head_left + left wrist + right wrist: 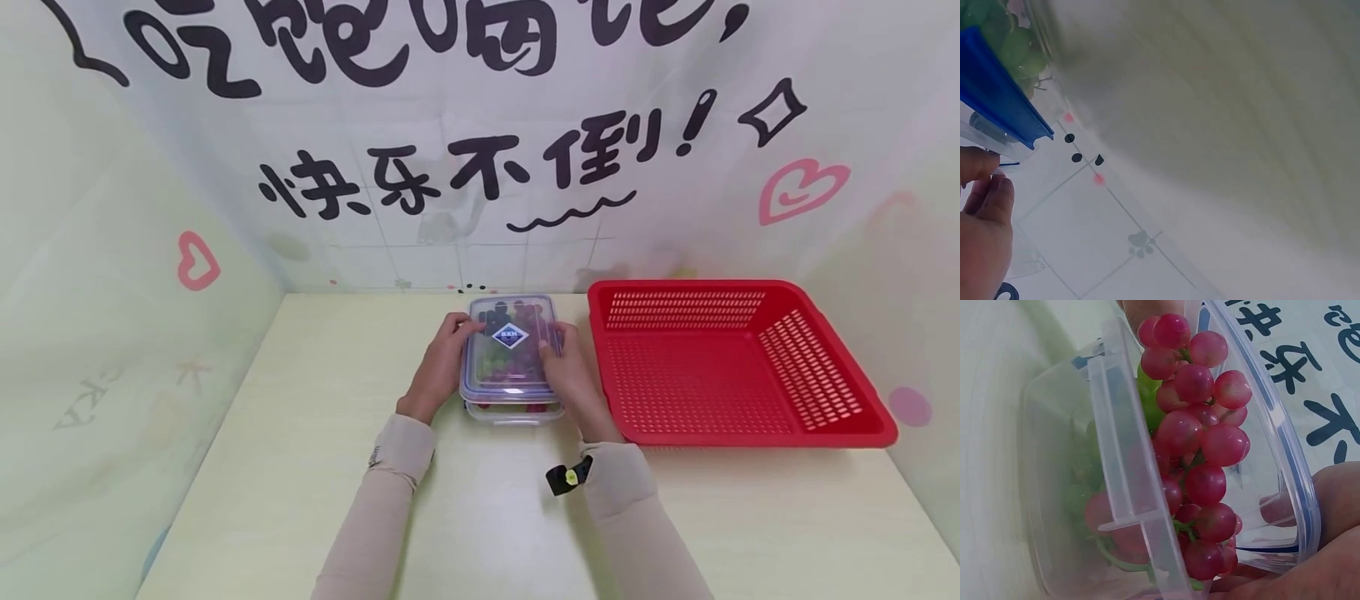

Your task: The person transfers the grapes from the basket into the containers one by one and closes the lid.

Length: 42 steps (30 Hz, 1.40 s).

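A clear lid (487, 379) with a blue seal and a diamond label lies over a see-through food container (517, 417) on the table. Red grapes (1200, 447) rise above the container's rim, and the lid (1294, 481) stands tilted apart from that rim in the right wrist view. Green grapes (1022, 53) show inside, beside a blue flap (1000, 87) in the left wrist view. My left hand (438, 367) pinches the lid's left edge between thumb and fingers. At the opposite edge, my right hand (573, 379) grips the lid, its thumb on top.
A red plastic basket (690, 383) with perforated sides stands just right of the container, close to my right forearm. Behind the table (330, 400) hangs a printed cloth wall (375, 258). A dark wristband (570, 476) is at my right cuff.
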Motion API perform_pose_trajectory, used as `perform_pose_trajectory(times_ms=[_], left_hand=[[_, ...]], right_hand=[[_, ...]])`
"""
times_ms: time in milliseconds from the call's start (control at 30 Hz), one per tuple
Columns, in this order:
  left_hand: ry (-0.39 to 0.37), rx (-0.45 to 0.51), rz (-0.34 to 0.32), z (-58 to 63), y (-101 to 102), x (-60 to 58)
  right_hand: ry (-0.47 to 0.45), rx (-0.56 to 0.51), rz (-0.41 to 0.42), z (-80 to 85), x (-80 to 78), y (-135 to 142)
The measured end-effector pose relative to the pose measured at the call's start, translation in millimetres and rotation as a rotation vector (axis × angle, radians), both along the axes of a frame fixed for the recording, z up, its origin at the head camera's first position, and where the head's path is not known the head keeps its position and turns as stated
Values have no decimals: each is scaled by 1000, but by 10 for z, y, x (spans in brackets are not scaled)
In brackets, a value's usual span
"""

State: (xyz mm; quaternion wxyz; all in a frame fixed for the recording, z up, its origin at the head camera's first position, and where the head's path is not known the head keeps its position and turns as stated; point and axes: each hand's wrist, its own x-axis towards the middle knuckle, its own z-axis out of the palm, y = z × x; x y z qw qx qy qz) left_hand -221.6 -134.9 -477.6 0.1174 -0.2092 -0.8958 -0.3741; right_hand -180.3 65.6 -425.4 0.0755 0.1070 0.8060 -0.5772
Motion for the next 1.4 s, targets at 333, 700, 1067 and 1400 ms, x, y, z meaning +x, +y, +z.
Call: perform_pose_trajectory(times_ms=[333,700,1067,1400], left_hand=[[-58,-267,-112,157,-147,59],[-508,-53,-335,355,-279,161],[-580,-117,-575,355,-347,244],[-506,-75,-459,185,-246,336]], right_hand=[[47,45,4,-57,-11,18],[84,82,10,-40,14,60],[114,113,11,-85,16,39],[114,147,-5,-123,28,24]])
